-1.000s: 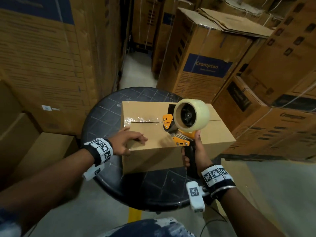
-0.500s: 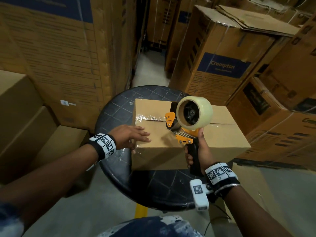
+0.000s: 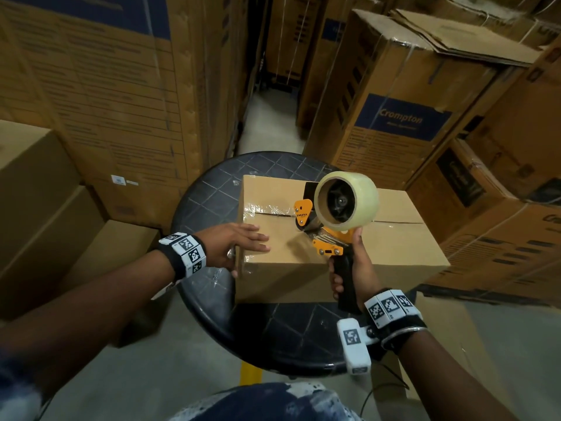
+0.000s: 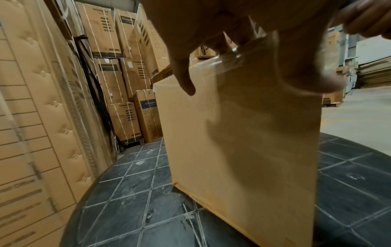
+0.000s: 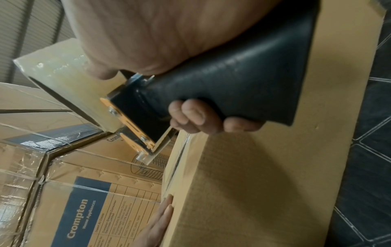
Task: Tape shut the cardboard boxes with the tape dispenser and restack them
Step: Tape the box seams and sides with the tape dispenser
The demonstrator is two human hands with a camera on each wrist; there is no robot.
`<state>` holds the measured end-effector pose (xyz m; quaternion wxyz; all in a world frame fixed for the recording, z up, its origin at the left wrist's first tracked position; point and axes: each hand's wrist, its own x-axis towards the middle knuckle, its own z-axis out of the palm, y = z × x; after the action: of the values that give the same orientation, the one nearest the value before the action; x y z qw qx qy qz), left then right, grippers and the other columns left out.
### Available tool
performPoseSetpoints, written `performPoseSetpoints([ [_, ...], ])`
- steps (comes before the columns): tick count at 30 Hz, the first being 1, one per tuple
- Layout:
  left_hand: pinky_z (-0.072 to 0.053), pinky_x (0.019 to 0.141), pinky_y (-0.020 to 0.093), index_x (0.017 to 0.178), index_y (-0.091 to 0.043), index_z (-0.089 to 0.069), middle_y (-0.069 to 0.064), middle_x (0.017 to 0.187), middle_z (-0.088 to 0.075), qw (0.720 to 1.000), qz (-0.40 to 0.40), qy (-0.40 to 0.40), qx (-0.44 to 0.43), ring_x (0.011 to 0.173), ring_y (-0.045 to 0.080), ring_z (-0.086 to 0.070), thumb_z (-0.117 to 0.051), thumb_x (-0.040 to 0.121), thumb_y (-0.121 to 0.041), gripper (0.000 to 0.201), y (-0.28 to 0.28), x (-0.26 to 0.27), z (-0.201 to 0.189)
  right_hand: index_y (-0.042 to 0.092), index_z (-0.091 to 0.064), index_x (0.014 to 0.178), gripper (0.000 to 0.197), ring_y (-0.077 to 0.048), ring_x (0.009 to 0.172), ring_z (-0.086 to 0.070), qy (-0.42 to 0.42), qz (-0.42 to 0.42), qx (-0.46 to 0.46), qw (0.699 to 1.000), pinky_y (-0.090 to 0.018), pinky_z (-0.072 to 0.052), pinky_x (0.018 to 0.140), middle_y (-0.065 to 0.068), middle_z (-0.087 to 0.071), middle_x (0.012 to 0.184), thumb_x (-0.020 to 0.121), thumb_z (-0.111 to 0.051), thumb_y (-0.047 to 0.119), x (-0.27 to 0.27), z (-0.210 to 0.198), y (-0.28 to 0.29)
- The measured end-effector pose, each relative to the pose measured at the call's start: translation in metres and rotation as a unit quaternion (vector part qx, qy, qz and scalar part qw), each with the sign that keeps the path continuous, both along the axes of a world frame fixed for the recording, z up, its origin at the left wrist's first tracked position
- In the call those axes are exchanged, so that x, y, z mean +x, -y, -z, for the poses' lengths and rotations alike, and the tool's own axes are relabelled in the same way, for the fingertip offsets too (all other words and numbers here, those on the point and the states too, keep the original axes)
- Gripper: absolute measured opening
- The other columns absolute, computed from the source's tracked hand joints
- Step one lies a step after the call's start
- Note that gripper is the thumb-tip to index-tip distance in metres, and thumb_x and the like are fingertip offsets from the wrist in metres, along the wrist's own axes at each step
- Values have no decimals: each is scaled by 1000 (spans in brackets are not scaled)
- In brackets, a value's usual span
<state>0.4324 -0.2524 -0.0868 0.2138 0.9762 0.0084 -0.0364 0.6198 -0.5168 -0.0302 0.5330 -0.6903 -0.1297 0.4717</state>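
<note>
A plain cardboard box (image 3: 343, 247) sits on a round black stool (image 3: 212, 202) with a quilted top, a little right of the seat's middle. Its top flaps meet in a seam running left to right, and clear tape (image 3: 267, 209) already covers the left stretch of that seam and wraps down over the left end.

The right hand (image 3: 356, 268) has its fingers curled round the black handle of the tape dispenser (image 3: 331, 226), thumb up against the orange frame. The dispenser's front end rests on the seam near the box's middle, and its big roll of clear tape (image 3: 346, 202) hides part of the box top behind it (including the seam there).

The left hand (image 3: 239, 243) lies flat, fingers straight and together, on the near left corner of the box top, gripping nothing; from the left wrist camera the fingertips (image 4: 186, 83) reach over the taped top edge.

Tall printed cartons (image 3: 394, 117) crowd the far and right sides, just beside the stool. More tall cartons (image 3: 106, 86) stand at the left, with plain brown boxes (image 3: 45, 192) stacked lower near them. A narrow aisle (image 3: 267, 117) runs away between the stacks.
</note>
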Motion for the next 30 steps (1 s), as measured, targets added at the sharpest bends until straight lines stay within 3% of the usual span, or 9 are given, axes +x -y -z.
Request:
performPoseSetpoints([
  [4, -27, 118, 49, 141, -54, -36, -25, 153, -31, 1000, -18, 10, -15, 148, 6, -16, -76, 68, -64, 83, 3, -1, 0, 11, -53, 63, 94, -19, 42, -31, -1, -6, -1, 1000, -29, -27, 50, -6, -31, 54, 74, -21, 99, 0, 2, -2],
  [10, -35, 110, 57, 138, -54, -44, -29, 149, -37, 994, -86, 64, -36, 145, 0, -20, -73, 76, -51, 68, 22, -10, 12, 11, -53, 62, 94, -19, 42, -31, 2, -12, 0, 1000, -30, -26, 50, -6, -32, 54, 73, -22, 99, -2, 3, -3],
  [15, -23, 109, 56, 140, -51, -42, -25, 151, -34, 993, -114, 17, 8, 147, 5, -18, -74, 74, -51, 73, 36, -8, 1, 11, -53, 62, 94, -19, 42, -30, 2, -15, 1, 1000, -30, -26, 50, -6, -32, 54, 73, -22, 99, -5, 2, -2],
  [17, -20, 111, 53, 141, -46, -44, -21, 150, -40, 992, -126, -2, 2, 145, 8, -25, -65, 81, -58, 65, 38, -3, -13, 11, -53, 62, 93, -19, 42, -30, 3, -12, 8, 1000, -30, -25, 50, -6, -32, 53, 73, -22, 98, -5, 0, -1],
  [19, -27, 114, 50, 136, -40, -52, -16, 137, -56, 983, -178, 16, -32, 131, 9, -47, -55, 89, -57, 51, 42, 7, -28, 11, -53, 62, 92, -19, 43, -30, 6, -7, 18, 1000, -30, -25, 50, -6, -32, 54, 75, -21, 97, -6, -3, 0],
  [22, -52, 95, 42, 111, -25, -70, -11, 100, -72, 944, -254, 101, -185, 95, 6, -66, -59, 94, -38, 24, 57, 30, -46, 11, -52, 62, 92, -20, 43, -31, 10, 9, 37, 999, -30, -27, 51, -6, -32, 53, 75, -20, 96, -6, -8, -1],
  [25, -58, 86, 41, 92, -6, -75, 6, 84, -75, 873, -279, 109, -384, 80, 19, -72, -64, 93, -19, 16, 75, 57, -62, 11, -52, 62, 92, -20, 43, -32, 11, 35, 55, 998, -29, -29, 50, -5, -34, 51, 75, -21, 97, -5, -13, -1],
  [27, -57, 73, 35, 93, 0, -73, 16, 87, -75, 823, -294, 82, -478, 75, 24, -71, -62, 92, -14, 18, 87, 72, -73, 11, -51, 62, 92, -19, 42, -33, 20, 51, 65, 996, -28, -31, 48, -5, -34, 50, 75, -20, 96, -5, -18, 0],
  [30, -37, 55, 22, 96, -2, -71, 11, 87, -75, 763, -307, 28, -568, 71, 18, -71, -59, 91, -17, 20, 103, 91, -86, 11, -52, 63, 90, -18, 40, -32, 26, 83, 83, 993, -27, -30, 46, -4, -34, 49, 74, -20, 95, -5, -24, 1],
])
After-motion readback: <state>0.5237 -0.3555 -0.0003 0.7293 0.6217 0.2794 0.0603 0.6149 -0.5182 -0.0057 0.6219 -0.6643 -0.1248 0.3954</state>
